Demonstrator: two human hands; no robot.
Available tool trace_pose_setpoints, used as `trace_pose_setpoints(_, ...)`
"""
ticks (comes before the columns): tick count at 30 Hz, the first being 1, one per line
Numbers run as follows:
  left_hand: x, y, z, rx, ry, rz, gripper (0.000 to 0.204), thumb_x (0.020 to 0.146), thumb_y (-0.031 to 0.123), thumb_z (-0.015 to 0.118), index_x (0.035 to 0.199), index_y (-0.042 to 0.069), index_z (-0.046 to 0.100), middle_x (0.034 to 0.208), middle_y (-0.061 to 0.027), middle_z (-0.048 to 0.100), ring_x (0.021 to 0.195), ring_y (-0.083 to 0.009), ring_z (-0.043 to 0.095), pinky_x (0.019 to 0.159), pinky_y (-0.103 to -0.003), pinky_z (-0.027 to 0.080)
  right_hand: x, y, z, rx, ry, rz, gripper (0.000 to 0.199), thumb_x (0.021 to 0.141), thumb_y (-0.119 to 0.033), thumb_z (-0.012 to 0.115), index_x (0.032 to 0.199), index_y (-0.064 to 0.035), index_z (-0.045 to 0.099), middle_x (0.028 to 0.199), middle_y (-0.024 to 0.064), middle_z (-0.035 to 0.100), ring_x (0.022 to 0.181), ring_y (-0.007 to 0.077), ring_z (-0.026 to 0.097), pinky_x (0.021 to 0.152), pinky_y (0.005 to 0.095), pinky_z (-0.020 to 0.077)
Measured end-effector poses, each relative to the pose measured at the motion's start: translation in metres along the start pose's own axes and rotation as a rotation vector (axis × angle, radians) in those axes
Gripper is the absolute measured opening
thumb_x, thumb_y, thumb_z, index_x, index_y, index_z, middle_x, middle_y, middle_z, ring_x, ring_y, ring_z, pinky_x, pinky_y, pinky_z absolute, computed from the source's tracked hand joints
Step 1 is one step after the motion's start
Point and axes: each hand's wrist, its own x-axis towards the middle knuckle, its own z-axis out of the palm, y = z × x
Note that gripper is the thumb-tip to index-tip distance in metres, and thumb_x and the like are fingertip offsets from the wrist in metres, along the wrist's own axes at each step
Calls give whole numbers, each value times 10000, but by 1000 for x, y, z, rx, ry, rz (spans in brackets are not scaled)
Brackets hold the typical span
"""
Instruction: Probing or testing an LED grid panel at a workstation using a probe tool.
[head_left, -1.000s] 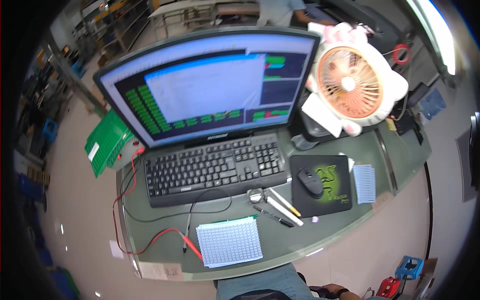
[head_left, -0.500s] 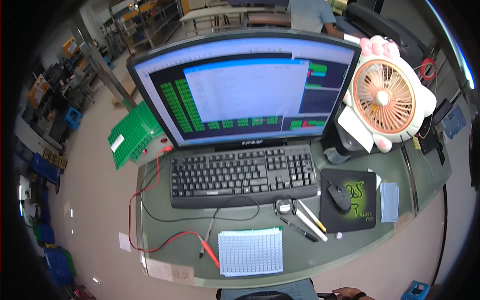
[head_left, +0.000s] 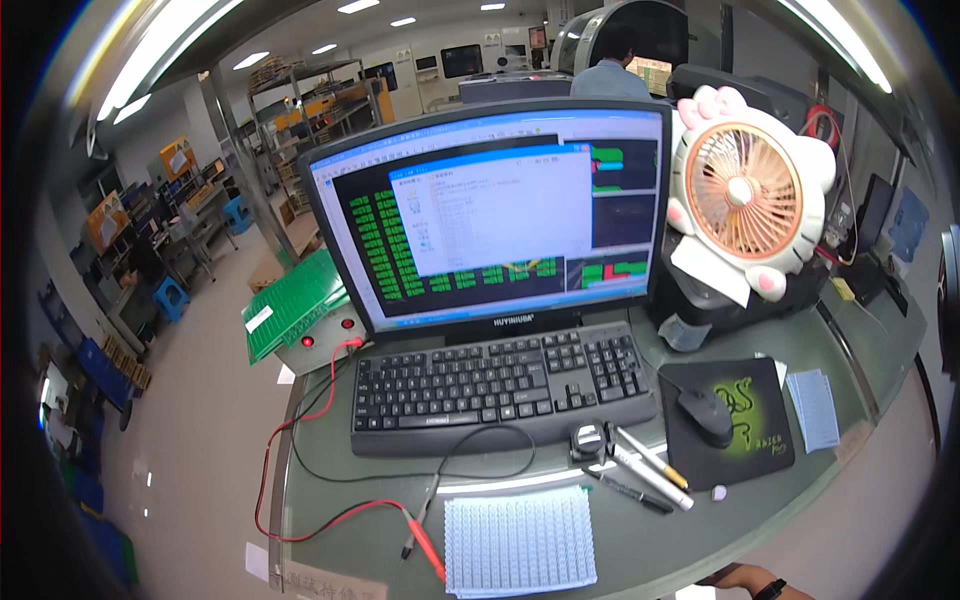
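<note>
At the lower right edge of the head view, part of my right hand [head_left: 738, 577] shows below the table's front edge, with a dark watch [head_left: 770, 589] at the wrist. Its fingers are hidden, so what they hold cannot be made out. My left hand is out of view. Nearest on the table are a black mouse [head_left: 706, 414] on a dark mouse pad [head_left: 745, 455] and a small pale cap [head_left: 719, 493]. A light blue panel of many small boards [head_left: 520, 542] lies at the front, with a red test probe [head_left: 426, 550] against its left side.
A monitor [head_left: 500, 215] stands behind a black keyboard [head_left: 500, 385]. Several pens [head_left: 648, 478] lie beside the panel. A cat-shaped fan [head_left: 742, 190] is at the right, light blue strips [head_left: 815, 408] below it. Green boards [head_left: 292, 305] rest on a box at left. A person [head_left: 610, 78] is beyond.
The view has tilted up, bringing the ceiling lights and far machines into sight. My right hand shows farther right, and my lap has left the picture. The table's things lie as before.
</note>
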Motion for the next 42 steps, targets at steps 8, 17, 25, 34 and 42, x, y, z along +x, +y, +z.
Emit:
trace_pose_setpoints(8,-81,109,0,409,133,347,465,956,437,480,1200,60,599,1217,-167,599,1157,-280,543,1016,-357,387,-59,-153,54,-639,13,-1,395,941,-411,528,1112,-78,654,1063,133,668,978,313,625,880,371,485)
trace_pose_setpoints(17,-214,225,17,-38,34,1281,245,966,177,500,992,-32,624,977,-114,653,938,-201,616,858,-329,481,-122,-322,98,-618,109,-962,297,883,-234,649,1116,-54,614,1013,95,663,932,271,638,818,359,499)
trace_pose_setpoints(25,-208,333,-49,-461,293,1599,244,976,268,475,920,42,544,788,-36,564,723,-141,555,687,-280,470,7,-395,102,-1111,437,-1104,887,683,-592,736,1319,-37,465,1368,194,457,1288,335,417,1035,453,340)
trace_pose_setpoints(34,-135,336,-96,-473,219,1283,209,978,225,454,1034,57,565,909,-16,591,835,-98,573,697,-244,452,33,-416,108,-1256,393,-965,1065,540,-578,804,1358,-15,418,1370,194,448,1292,333,409,1038,480,317)
trace_pose_setpoints(42,-138,331,-99,-527,184,1189,302,976,217,458,1163,-8,536,940,-52,599,806,-93,561,658,-222,450,7,-427,102,-1019,327,-1009,962,574,-429,817,1385,-125,397,1400,149,407,1280,333,390,949,474,329)
